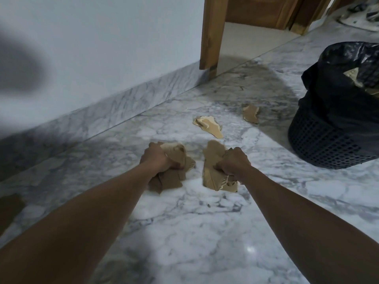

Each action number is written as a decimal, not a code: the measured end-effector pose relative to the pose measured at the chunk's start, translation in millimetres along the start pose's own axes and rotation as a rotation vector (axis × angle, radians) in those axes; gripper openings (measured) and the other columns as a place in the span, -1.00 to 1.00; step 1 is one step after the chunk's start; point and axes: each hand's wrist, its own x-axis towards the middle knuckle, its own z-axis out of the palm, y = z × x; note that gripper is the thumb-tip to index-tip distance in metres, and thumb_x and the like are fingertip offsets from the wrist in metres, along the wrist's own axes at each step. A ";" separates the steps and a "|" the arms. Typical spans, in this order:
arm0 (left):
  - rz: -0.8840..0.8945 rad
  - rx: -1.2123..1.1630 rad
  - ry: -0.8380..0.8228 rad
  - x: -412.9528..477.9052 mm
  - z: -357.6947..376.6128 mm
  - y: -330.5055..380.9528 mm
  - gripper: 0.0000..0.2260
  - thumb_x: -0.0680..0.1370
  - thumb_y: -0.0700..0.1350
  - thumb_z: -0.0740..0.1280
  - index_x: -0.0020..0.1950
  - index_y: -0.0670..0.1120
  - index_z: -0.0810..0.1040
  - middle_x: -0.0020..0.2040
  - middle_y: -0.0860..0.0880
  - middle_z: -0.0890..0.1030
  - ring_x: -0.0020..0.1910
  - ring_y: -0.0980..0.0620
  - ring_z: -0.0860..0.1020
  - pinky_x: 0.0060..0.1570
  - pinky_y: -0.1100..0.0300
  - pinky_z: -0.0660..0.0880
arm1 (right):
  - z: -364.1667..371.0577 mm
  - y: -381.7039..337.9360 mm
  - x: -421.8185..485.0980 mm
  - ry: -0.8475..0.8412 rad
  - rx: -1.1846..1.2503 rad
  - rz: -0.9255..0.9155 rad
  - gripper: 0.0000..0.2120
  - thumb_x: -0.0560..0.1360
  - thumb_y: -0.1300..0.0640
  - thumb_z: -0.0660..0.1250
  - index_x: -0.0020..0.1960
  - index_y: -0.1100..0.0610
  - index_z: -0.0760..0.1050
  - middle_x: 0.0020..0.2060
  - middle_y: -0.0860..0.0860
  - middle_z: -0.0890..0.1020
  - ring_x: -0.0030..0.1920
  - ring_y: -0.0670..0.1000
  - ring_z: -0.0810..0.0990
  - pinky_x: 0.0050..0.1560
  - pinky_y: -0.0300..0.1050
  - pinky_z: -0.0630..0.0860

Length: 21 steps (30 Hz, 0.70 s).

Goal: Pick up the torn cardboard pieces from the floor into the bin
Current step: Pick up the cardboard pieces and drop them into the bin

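Head view, the only 1: your left hand (158,158) is clenched round a left wad (174,178) of torn cardboard, fingers curled tight, pieces sticking out below and to the right of the fist; your right hand (233,160) is clenched the same way on a right wad (213,175), a long torn strip running up-down just left of the knuckles. Both wads sit low at the marble floor (184,232); can't tell if they touch it or are just off it. The bin (332,144), dark mesh with a black liner (348,58), stands to the right and ahead of both hands, so your right hand is the nearer 1; some cardboard in the bin (352,74) already shows at the mouth. 2 scraps are left ahead of you: a nearer loose piece (209,126), long axis slanting from far-left to near-right, just beyond the right wad, and a farther loose piece (250,116) near the bin's base. Judgement: both hands are full, so dump rightward into the bin first, right hand leading, then come for the 2 scraps. Brown blur at far left edge (10,210), maybe another piece, can't tell
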 end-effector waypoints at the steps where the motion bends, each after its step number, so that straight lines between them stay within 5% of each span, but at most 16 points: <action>1: 0.017 -0.046 0.004 2.5 0.6 1.7 -0.09 0.09 0.18 0.66 0.34 -0.12 0.44 0.21 -0.11 0.57 0.14 -0.11 0.56 -0.04 0.12 0.54 | -1.3 -2.1 -3.4 0.004 0.040 -0.018 -0.27 0.13 -0.02 0.57 0.16 0.20 0.35 -0.07 0.09 0.57 -0.03 0.18 0.60 -0.08 0.02 0.59; 3: 0.069 -0.114 0.007 7.1 4.1 7.9 -0.28 0.18 0.11 0.65 0.26 -0.09 0.52 0.16 -0.09 0.60 0.07 -0.08 0.58 -0.08 0.14 0.54 | -6.9 -5.4 -12.5 -0.022 0.112 -0.026 -0.17 0.05 0.01 0.65 0.18 0.24 0.35 -0.07 0.14 0.58 -0.04 0.17 0.64 -0.25 0.00 0.63; 6: 0.229 -0.151 0.036 11.0 12.3 22.2 -0.45 0.25 0.12 0.59 0.19 0.04 0.57 0.15 -0.03 0.63 0.09 -0.05 0.57 0.05 0.10 0.53 | -18.5 -1.2 -8.5 -0.111 0.224 0.001 -0.46 0.15 0.15 0.70 -0.01 0.29 0.52 -0.22 0.15 0.63 -0.24 0.09 0.66 -0.35 -0.09 0.62; 8: 0.319 -0.159 0.045 15.7 17.6 36.0 -0.31 0.17 0.27 0.54 0.24 0.07 0.52 0.21 -0.01 0.59 0.22 -0.08 0.53 0.20 -0.02 0.48 | -32.5 10.5 -3.7 -0.103 0.170 -0.008 -0.55 0.30 0.14 0.64 0.06 0.31 0.54 -0.19 0.15 0.64 -0.25 0.05 0.64 -0.42 -0.18 0.53; 11: 0.419 0.102 0.082 36.2 25.0 71.7 -0.18 0.28 0.32 0.51 0.37 -0.08 0.35 0.32 -0.09 0.40 0.33 -0.14 0.35 0.25 -0.05 0.38 | -50.2 31.1 7.5 -0.025 -0.089 -0.022 -0.44 0.47 -0.11 0.45 0.25 0.29 0.47 0.05 0.17 0.60 0.01 0.10 0.61 -0.13 -0.12 0.53; 14: 0.584 0.229 0.073 57.6 31.6 110.0 -0.18 0.34 0.28 0.49 0.44 -0.09 0.30 0.49 -0.04 0.21 0.45 -0.15 0.18 0.30 -0.10 0.26 | -53.5 33.7 17.6 -0.067 -0.197 -0.011 -0.48 0.46 -0.14 0.42 0.20 0.24 0.49 -0.03 0.11 0.58 -0.12 0.03 0.57 -0.29 -0.20 0.41; 18: 0.446 0.261 -0.082 86.7 51.6 122.9 -0.06 0.37 0.34 0.42 0.57 -0.06 0.11 0.61 0.09 -0.17 0.57 -0.16 -0.21 0.46 -0.29 -0.10 | -55.1 33.3 27.1 -0.120 -0.100 -0.007 -0.61 0.46 0.01 0.49 0.14 0.20 0.48 -0.11 0.07 0.51 -0.31 -0.05 0.42 -0.36 -0.21 0.37; 21: 0.399 0.166 -0.082 101.0 62.8 118.4 -0.04 0.33 0.38 0.43 0.58 0.04 0.12 0.60 0.10 0.01 0.57 -0.14 -0.22 0.46 -0.28 -0.19 | -65.9 40.6 23.3 -0.178 0.033 0.015 -0.64 0.45 0.00 0.51 0.04 0.25 0.53 -0.25 0.06 0.56 -0.30 0.00 0.53 -0.34 -0.18 0.43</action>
